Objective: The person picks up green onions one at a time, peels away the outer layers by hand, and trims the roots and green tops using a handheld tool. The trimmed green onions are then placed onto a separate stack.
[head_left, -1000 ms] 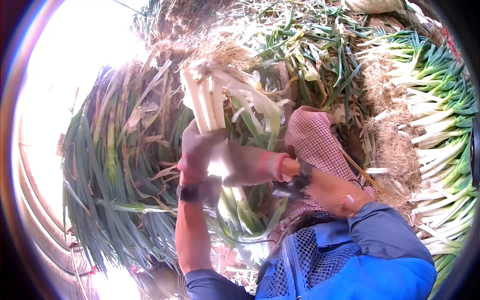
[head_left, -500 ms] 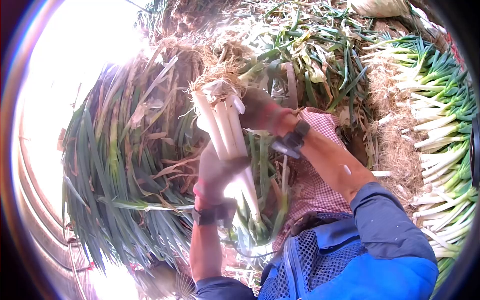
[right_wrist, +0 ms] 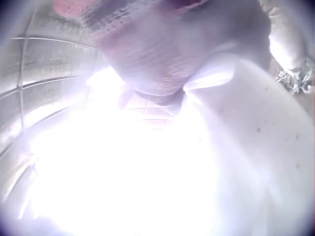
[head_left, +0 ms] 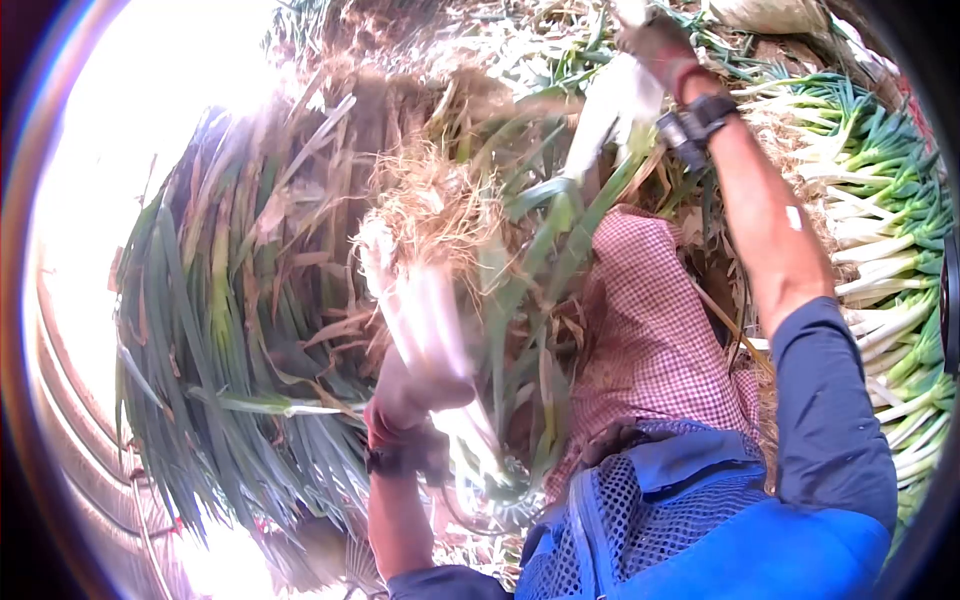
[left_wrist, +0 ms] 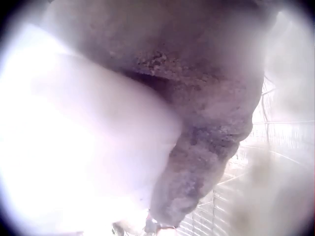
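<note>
My gloved left hand [head_left: 415, 390] grips a few green onions [head_left: 430, 320] by their white stalks, with the shaggy roots [head_left: 430, 205] pointing away from me. In the left wrist view, the dirty glove [left_wrist: 211, 108] curls round a thick, overexposed white stalk [left_wrist: 83, 132]. My gloved right hand [head_left: 660, 52] is stretched out far to the upper right. From it trails a stripped onion leaf [head_left: 610, 110], pale and blurred. The right wrist view has the glove [right_wrist: 147, 59] pinching this broad white skin [right_wrist: 261, 137].
A large pile of long-leaved green onions [head_left: 230, 300] lies to the left. Along the right runs a row of clean white-stalked onions [head_left: 890, 250]. Loose leaves [head_left: 540, 50] litter the far side, near a pale sack [head_left: 770, 12]. Checkered cloth [head_left: 650, 310] covers a leg.
My right hand has moved from beside the onions to the far upper right, pulling a pale leaf away with it. The left hand keeps its grip on the stalks and has shifted slightly left and nearer.
</note>
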